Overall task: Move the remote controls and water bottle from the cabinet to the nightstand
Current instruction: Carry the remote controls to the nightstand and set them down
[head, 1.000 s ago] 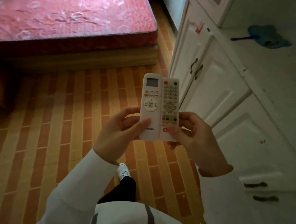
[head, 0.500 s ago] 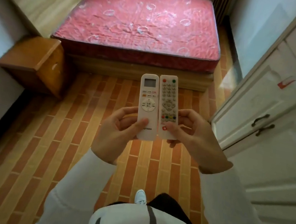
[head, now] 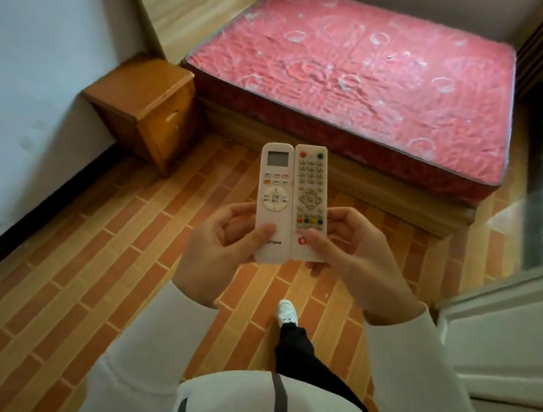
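White remotes (head: 289, 201) (edges touching) above open brick floor (head: 82, 267)

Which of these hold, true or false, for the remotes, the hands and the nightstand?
1. The left hand holds the white remote control with the small screen. True.
2. The right hand holds a water bottle. False: it holds the white remote control with coloured buttons.
3. The two remotes lie side by side. True.
4. A remote rests on the orange wooden nightstand. False: both are in hand.
5. The bed's pink patterned mattress lies right of the nightstand. True.
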